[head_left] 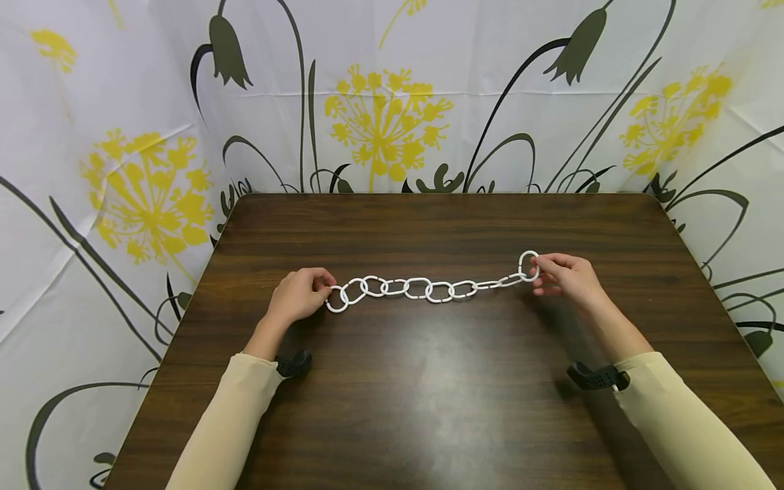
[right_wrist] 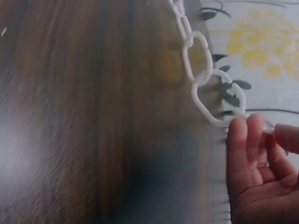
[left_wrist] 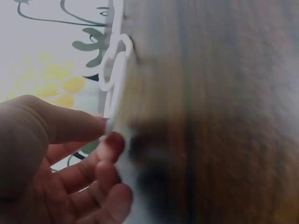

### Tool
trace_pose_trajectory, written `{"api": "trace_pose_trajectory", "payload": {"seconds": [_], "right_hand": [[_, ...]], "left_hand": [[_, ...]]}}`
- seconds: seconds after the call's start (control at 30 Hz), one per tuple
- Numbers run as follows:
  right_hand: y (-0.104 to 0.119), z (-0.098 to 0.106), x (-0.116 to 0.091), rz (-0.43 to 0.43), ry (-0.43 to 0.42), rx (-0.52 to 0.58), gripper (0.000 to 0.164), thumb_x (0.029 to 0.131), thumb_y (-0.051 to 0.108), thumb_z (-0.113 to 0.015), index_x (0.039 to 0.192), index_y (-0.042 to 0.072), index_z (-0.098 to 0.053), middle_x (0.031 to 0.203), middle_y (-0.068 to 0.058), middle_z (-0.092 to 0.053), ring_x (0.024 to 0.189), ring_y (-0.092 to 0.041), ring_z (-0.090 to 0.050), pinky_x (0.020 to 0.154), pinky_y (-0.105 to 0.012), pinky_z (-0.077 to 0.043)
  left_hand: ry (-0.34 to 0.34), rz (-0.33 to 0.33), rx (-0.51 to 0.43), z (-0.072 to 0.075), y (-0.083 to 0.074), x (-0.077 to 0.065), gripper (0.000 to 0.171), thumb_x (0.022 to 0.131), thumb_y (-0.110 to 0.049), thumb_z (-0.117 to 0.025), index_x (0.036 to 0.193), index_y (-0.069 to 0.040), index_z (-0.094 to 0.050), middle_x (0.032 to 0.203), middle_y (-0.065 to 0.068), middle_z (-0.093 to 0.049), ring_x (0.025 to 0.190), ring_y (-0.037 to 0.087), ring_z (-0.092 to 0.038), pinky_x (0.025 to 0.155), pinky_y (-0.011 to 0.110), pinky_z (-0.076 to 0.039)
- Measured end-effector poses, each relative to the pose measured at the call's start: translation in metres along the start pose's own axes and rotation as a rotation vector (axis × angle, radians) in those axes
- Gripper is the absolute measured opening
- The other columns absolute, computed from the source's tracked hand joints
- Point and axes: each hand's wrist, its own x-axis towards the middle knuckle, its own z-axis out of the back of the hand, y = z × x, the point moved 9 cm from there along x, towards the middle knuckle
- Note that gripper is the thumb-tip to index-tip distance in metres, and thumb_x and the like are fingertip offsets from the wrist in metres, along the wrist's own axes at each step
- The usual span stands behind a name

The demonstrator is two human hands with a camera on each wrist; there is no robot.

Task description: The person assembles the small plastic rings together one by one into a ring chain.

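A chain of several white plastic links (head_left: 418, 288) stretches from side to side over the brown table, each oval link hooked through its neighbour, some with a small gap in the ring. At its left end, my left hand (head_left: 300, 294) pinches the last link between thumb and forefinger, seen also in the left wrist view, where the thumb (left_wrist: 70, 123) presses from one side. The right hand (head_left: 566, 275) pinches the end link (head_left: 529, 266), which stands upright. In the right wrist view, fingertips and thumb partly cover the link that the right hand (right_wrist: 261, 163) holds.
The dark wood-grain table (head_left: 441, 408) has its far edge against a white curtain (head_left: 478, 41) printed with yellow flowers and grey-green stems. Each wrist wears a black strap device, one by the left sleeve (head_left: 223, 408) and one by the right sleeve (head_left: 680, 415).
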Motion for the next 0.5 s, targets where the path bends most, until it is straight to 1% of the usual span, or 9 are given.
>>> {"api": "trace_pose_trajectory", "payload": {"seconds": [0.07, 0.1, 0.17, 0.27, 0.33, 0.4, 0.43, 0.5], "right_hand": [[-0.008, 0.006, -0.001, -0.033, -0.021, -0.093, 0.044, 0.099, 0.024, -0.060, 0.119, -0.015, -0.054, 0.080, -0.001, -0.067, 0.065, -0.009, -0.064, 0.060, -0.029, -0.059], [-0.011, 0.009, -0.001, -0.044, -0.031, -0.157, 0.046, 0.100, 0.025, -0.059, 0.120, -0.016, -0.053, 0.077, 0.001, -0.065, 0.063, -0.008, -0.062, 0.058, -0.028, -0.058], [-0.015, 0.013, -0.002, -0.053, -0.050, -0.317, 0.045, 0.100, 0.027, -0.058, 0.117, -0.015, -0.057, 0.071, 0.003, -0.060, 0.060, -0.008, -0.057, 0.054, -0.026, -0.055], [-0.016, 0.016, -0.005, -0.028, -0.087, -0.598, 0.039, 0.099, 0.029, -0.057, 0.110, -0.007, -0.066, 0.066, -0.001, -0.057, 0.060, -0.015, -0.054, 0.053, -0.028, -0.048], [-0.015, 0.016, -0.006, -0.005, -0.118, -0.759, 0.035, 0.098, 0.030, -0.056, 0.106, -0.001, -0.070, 0.073, -0.007, -0.063, 0.066, -0.022, -0.057, 0.055, -0.032, -0.045], [-0.013, 0.017, -0.009, -0.001, -0.157, -0.875, 0.033, 0.097, 0.033, -0.056, 0.104, 0.005, -0.072, 0.086, -0.012, -0.068, 0.077, -0.030, -0.060, 0.057, -0.038, -0.045], [-0.013, 0.017, -0.009, 0.002, -0.176, -0.915, 0.032, 0.096, 0.034, -0.056, 0.104, 0.008, -0.073, 0.092, -0.013, -0.069, 0.082, -0.033, -0.061, 0.058, -0.040, -0.045], [-0.013, 0.017, -0.010, -0.008, -0.208, -0.957, 0.030, 0.095, 0.035, -0.057, 0.103, 0.011, -0.072, 0.100, -0.015, -0.069, 0.087, -0.036, -0.062, 0.059, -0.045, -0.045]], "left_hand": [[-0.007, 0.009, -0.010, 0.002, 0.004, -0.003, 0.014, 0.088, -0.016, -0.062, 0.099, -0.017, -0.072, 0.072, -0.002, -0.059, 0.060, 0.018, -0.050, 0.050, 0.032, -0.037], [-0.017, 0.016, -0.012, 0.003, 0.007, -0.005, 0.015, 0.088, -0.016, -0.062, 0.099, -0.017, -0.072, 0.072, -0.001, -0.058, 0.059, 0.018, -0.050, 0.050, 0.032, -0.036], [-0.045, 0.035, -0.010, 0.004, 0.011, -0.008, 0.015, 0.089, -0.017, -0.061, 0.099, -0.018, -0.072, 0.071, -0.001, -0.058, 0.060, 0.019, -0.049, 0.049, 0.032, -0.035], [-0.095, 0.064, -0.006, 0.004, 0.015, -0.012, 0.014, 0.090, -0.018, -0.061, 0.098, -0.018, -0.073, 0.073, -0.001, -0.059, 0.060, 0.019, -0.050, 0.050, 0.033, -0.036], [-0.134, 0.079, -0.009, 0.004, 0.015, -0.014, 0.015, 0.090, -0.018, -0.060, 0.098, -0.018, -0.073, 0.075, -0.001, -0.060, 0.061, 0.021, -0.051, 0.050, 0.035, -0.038], [-0.168, 0.091, -0.007, 0.003, 0.015, -0.015, 0.014, 0.091, -0.019, -0.061, 0.098, -0.019, -0.073, 0.078, -0.001, -0.060, 0.064, 0.022, -0.052, 0.052, 0.036, -0.040], [-0.181, 0.094, -0.004, 0.003, 0.015, -0.016, 0.014, 0.090, -0.019, -0.061, 0.098, -0.019, -0.073, 0.080, 0.000, -0.060, 0.065, 0.022, -0.053, 0.053, 0.037, -0.041], [-0.194, 0.095, 0.001, 0.003, 0.014, -0.016, 0.013, 0.089, -0.019, -0.063, 0.098, -0.019, -0.073, 0.084, 0.002, -0.059, 0.069, 0.024, -0.055, 0.055, 0.039, -0.043]]}}
